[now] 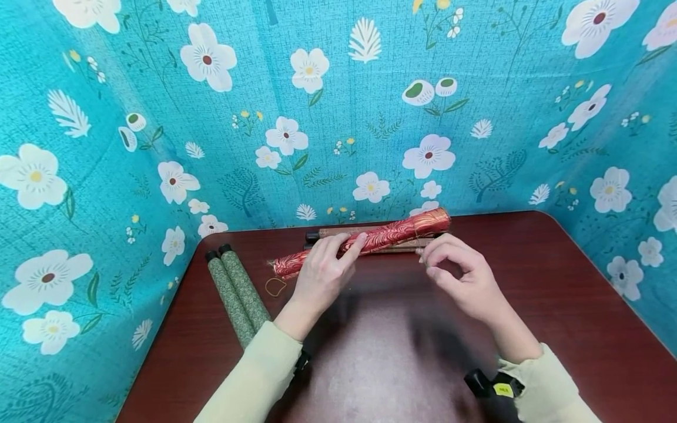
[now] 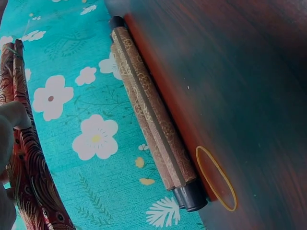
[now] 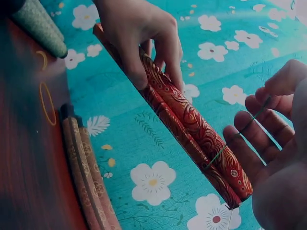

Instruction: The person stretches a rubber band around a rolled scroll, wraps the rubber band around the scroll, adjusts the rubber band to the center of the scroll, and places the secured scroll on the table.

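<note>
A red and gold patterned scroll (image 1: 391, 235), which looks like two rolls lying side by side in the right wrist view, is held tilted above the table's back edge. My left hand (image 1: 322, 273) grips it near the middle, thumb on one side and fingers on the other. Close to its right end, my right hand (image 1: 468, 276) pinches a thin greenish cord (image 3: 218, 157) between thumb and forefinger. The cord runs from around the scroll's end up to those fingertips, and the other fingers are spread beneath it.
Brown patterned scrolls (image 2: 148, 110) with black end caps lie along the back edge, partly behind the red scroll. Two green scrolls (image 1: 238, 294) lie at the left. A yellow rubber band (image 2: 216, 178) rests on the dark red table (image 1: 555, 282). Flowered blue cloth (image 1: 338, 117) surrounds the table.
</note>
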The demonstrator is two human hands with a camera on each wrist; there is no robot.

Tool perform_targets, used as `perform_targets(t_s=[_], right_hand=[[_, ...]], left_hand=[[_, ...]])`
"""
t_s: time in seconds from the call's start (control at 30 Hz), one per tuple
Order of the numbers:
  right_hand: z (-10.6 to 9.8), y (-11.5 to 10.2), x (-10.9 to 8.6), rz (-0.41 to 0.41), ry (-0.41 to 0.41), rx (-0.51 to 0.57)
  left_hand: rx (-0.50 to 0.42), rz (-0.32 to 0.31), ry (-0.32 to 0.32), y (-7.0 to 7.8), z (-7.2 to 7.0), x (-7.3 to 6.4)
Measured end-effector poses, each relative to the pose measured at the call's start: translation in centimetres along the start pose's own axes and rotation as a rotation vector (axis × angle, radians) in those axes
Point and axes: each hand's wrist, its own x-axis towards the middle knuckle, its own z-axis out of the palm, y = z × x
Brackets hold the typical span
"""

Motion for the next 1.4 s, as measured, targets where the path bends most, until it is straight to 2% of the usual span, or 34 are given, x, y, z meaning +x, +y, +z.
perform_targets(t_s=[0.1,0.23,0.53,0.7,0.97,1.07,1.3,1.4], right_hand=[[0.2,0.1,-0.1,0.025,-0.066,-0.021],[0.1,0.5,-0.8,0.132,-0.138,-0.008],[-0.8,2.0,-2.3,0.321,-0.251,0.183],[-0.8,2.8,-2.5,0.445,-0.256,0.259],[-0.6,4.1,-2.5,0.675,-0.220,0.455],[-0.4,4.5,-2.5,0.711,-0.215,0.442],[0.2,4.2,-2.3,0.774,-0.257,0.319],[0.7,3.9,-2.4,0.759,-0.234,0.273]], left_hand=[[-0.008,-0.001,0.008,-0.2,-0.2,0.2],[0.009,0.004,0.019,-0.5,-0.5,0.4],[0.050,0.056,0.048,-1.2,-1.1,0.6],[0.051,0.095,0.070,-1.4,-1.4,0.6],[0.079,0.129,0.079,-1.4,-1.6,0.4],[0.085,0.126,0.073,-1.3,-1.7,0.4],[0.114,0.127,0.100,-1.2,-1.7,0.6],[0.123,0.111,0.108,-1.2,-1.7,0.5]])
